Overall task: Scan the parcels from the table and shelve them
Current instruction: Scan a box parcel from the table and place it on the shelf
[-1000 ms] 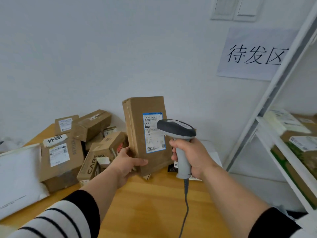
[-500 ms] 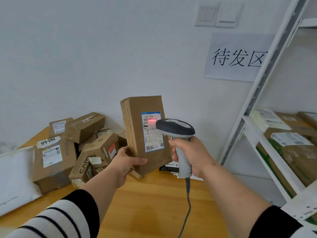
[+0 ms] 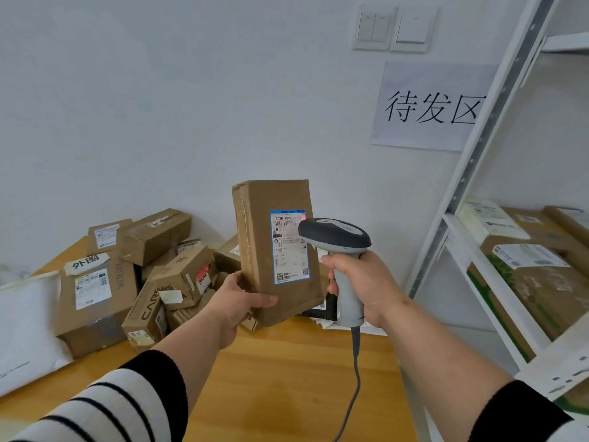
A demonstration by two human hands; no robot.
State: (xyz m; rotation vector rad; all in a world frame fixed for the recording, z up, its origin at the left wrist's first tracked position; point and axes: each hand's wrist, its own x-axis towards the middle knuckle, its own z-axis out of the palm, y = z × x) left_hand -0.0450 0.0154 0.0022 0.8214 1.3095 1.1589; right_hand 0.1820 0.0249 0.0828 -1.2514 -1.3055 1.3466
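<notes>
Cardboard is what I am dealing with all across this desk (image 3: 287, 378): from the left, a white mailer (image 3: 25, 327) lies at the left edge, then a pile (image 3: 143, 275) of brown boxes crowds the far left corner against the wall. My left hand (image 3: 237, 303) holds the parcel (image 3: 275, 250) upright in the air above the desk's far edge, fingers behind its lower left corner and the thumb pressed across the front, below the label (image 3: 290, 247). I judge it light, since one hand carries it by a corner without sagging, and stiff enough to keep its shape, though the top edge looks dented and the skin is plain kraft, so not slippery. A grip low on the narrow sides seems the safest hold; the label face should stay uncovered. To its right, my right hand (image 3: 360, 282) is wrapped round the handle of the scanner (image 3: 334, 237), whose dark head points at the label, very near it; I see a faint red glow at the label's top right corner. Its cord (image 3: 355, 371) hangs down over the desk. Furthest right stands the shelf (image 3: 478, 250), already bearing several labelled boxes, near enough for a one-handed placement, I think.
</notes>
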